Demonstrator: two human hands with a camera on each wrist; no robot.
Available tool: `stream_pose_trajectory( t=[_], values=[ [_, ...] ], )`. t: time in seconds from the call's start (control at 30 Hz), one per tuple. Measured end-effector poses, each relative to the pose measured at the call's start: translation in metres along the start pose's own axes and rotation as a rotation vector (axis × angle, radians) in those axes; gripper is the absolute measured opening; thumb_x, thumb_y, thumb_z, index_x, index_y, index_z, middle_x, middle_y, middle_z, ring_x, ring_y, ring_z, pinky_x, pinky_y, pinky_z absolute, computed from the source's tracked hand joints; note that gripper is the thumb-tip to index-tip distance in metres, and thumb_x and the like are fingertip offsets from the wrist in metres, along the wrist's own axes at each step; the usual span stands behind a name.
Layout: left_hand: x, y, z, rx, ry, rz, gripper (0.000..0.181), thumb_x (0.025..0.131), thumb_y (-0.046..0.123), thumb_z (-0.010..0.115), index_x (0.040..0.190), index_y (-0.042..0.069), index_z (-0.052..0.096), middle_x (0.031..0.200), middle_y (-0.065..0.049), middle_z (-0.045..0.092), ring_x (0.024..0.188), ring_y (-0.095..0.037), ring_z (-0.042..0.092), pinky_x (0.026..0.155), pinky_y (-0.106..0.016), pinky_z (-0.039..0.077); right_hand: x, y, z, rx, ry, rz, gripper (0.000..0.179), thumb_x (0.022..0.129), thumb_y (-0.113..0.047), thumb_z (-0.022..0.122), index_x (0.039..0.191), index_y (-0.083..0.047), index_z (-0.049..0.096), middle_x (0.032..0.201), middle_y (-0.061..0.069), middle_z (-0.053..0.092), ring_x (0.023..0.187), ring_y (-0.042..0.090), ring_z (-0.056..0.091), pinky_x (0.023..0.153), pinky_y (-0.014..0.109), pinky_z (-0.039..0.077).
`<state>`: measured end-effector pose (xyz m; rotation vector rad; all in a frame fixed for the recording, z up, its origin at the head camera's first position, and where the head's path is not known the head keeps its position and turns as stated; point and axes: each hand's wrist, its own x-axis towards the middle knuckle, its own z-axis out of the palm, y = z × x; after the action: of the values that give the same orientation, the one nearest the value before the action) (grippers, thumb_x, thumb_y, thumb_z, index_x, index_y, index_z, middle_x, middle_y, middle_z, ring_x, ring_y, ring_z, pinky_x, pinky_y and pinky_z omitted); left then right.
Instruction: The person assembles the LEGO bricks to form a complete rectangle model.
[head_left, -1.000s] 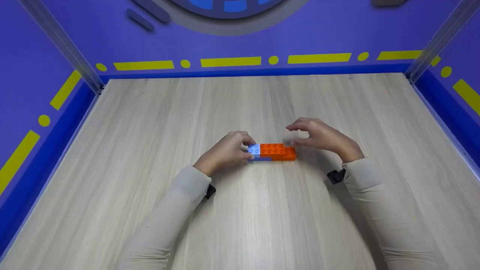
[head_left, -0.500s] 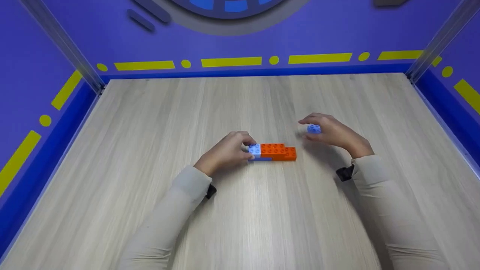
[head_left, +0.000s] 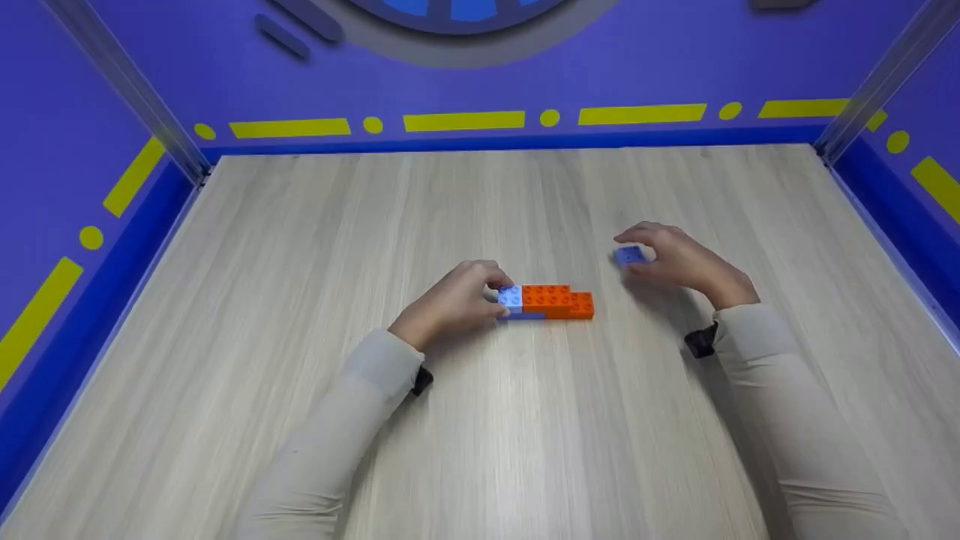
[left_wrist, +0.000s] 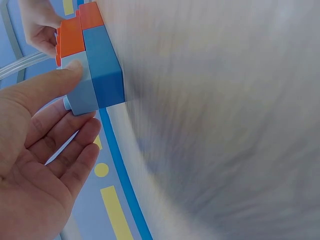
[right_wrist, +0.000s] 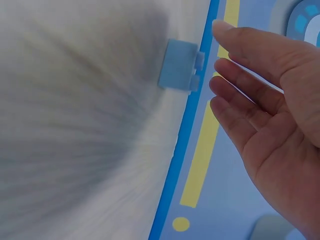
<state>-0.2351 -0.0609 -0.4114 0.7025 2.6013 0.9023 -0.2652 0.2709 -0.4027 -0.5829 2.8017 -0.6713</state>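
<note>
Near the middle of the table, my left hand (head_left: 456, 302) pinches the left end of a toy building brick stack. Between thumb and fingers is its light blue top brick (left_wrist: 81, 90). An orange brick (head_left: 546, 297) adjoins that one on top; beneath are a darker blue brick (left_wrist: 106, 72) and another orange brick (head_left: 582, 305), whose studs show at the right end. Farther back and to the right, my right hand (head_left: 681, 257) hovers beside a small blue brick (head_left: 628, 256). In the right wrist view, that small brick (right_wrist: 179, 66) is apart from the loosely bent fingers, studs up.
The wood-grain table (head_left: 480, 435) spreads around both hands. A purple-blue back wall (head_left: 480, 90) with yellow markings closes off the far side. Similar panels stand left (head_left: 45, 187) and right (head_left: 922, 112).
My right hand has moved right and slightly back from the stack's right end. The small blue brick, hidden at first, then seen between its fingers, is now let go. My left hand has stayed put.
</note>
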Motion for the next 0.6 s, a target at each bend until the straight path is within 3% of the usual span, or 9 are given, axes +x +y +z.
stream_pose_trajectory(
  t=[0.17, 0.6],
  values=[
    [0.0009, -0.0003, -0.0003, 0.010, 0.000, 0.006, 0.029, 0.084, 0.012, 0.073, 0.112, 0.011, 0.070, 0.109, 0.002, 0.063, 0.102, -0.013, 0.054, 0.089, -0.026, 0.049, 0.0017, 0.0035, 0.0009, 0.015, -0.009, 0.074, 0.047, 0.088, -0.009, 0.066, 0.134, -0.003, 0.054, 0.141, 0.020, 0.048, 0.131, 0.038, 0.041, 0.109, 0.056, 0.033],
    [0.0013, -0.0018, 0.0004, 0.010, 0.009, 0.016, 0.029, 0.083, 0.012, 0.073, 0.112, 0.010, 0.071, 0.107, 0.002, 0.063, 0.101, -0.013, 0.054, 0.090, -0.027, 0.048, 0.0026, 0.0105, 0.0037, 0.035, -0.021, 0.099, 0.048, 0.088, -0.008, 0.066, 0.134, 0.000, 0.053, 0.139, 0.022, 0.048, 0.129, 0.039, 0.043, 0.107, 0.057, 0.035]
  ],
)
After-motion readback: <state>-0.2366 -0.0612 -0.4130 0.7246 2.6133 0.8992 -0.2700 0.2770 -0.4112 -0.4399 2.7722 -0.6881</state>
